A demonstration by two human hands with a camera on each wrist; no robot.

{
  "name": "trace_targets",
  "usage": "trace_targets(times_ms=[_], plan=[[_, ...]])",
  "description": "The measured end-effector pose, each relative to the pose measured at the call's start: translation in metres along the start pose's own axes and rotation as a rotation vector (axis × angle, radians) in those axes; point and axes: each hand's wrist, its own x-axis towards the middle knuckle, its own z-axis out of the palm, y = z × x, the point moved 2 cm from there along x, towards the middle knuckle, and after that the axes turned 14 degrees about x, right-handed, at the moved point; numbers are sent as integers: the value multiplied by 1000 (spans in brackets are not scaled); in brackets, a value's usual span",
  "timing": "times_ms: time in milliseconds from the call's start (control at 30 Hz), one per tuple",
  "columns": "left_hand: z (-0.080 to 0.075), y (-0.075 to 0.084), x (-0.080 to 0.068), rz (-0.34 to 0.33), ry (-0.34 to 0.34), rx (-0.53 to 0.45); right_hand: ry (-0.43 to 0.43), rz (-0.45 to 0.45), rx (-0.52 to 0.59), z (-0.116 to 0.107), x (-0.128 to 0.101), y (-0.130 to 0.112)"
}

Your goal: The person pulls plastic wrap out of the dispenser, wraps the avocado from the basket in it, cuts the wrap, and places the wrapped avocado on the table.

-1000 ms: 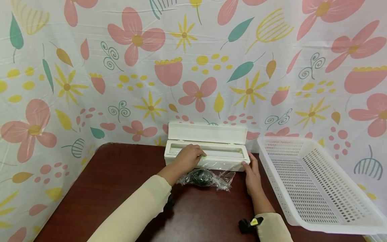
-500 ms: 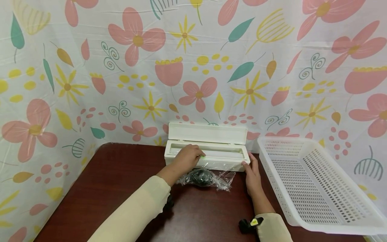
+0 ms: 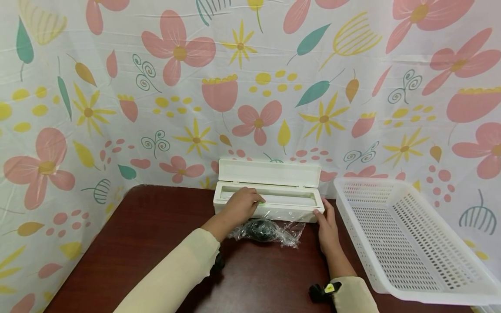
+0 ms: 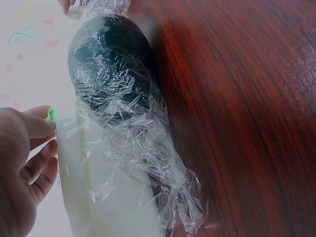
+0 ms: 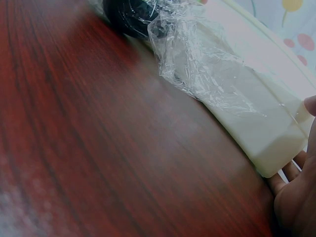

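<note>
A white cling film dispenser [image 3: 220, 209] stands with its lid [image 3: 270, 173] raised and a film roll [image 3: 289, 200] inside. My left hand [image 3: 239, 205] is over its front edge, thumb and fingertips pinching a small green slide cutter [image 4: 51, 114]. At the dispenser's right end, my right hand [image 3: 328, 227] grips the corner, thumb on top and fingers round the end. Against the front lies a dark green rounded item [image 3: 261, 230] wrapped in crumpled cling film [image 4: 143, 143]. In the left wrist view, the film drapes down the dispenser's front.
A white perforated plastic basket [image 3: 368, 258] sits at the right of the dark red wooden table [image 3: 164, 226]. Right behind the dispenser hangs a flower-patterned curtain [image 3: 258, 52]. Each wrist carries a black camera strap, the right one [image 3: 322, 292] with a yellow tag.
</note>
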Motion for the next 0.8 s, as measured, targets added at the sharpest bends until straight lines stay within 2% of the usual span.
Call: trace_targets(times_ms=[367, 600, 800], plan=[[2, -4, -2, -42, 6, -30, 3, -3, -10, -1, 1, 1], [1, -4, -6, -46, 11, -23, 4, -6, -7, 0, 1, 1], [0, -6, -8, -41, 19, -33, -15, 11, 15, 4, -5, -12]])
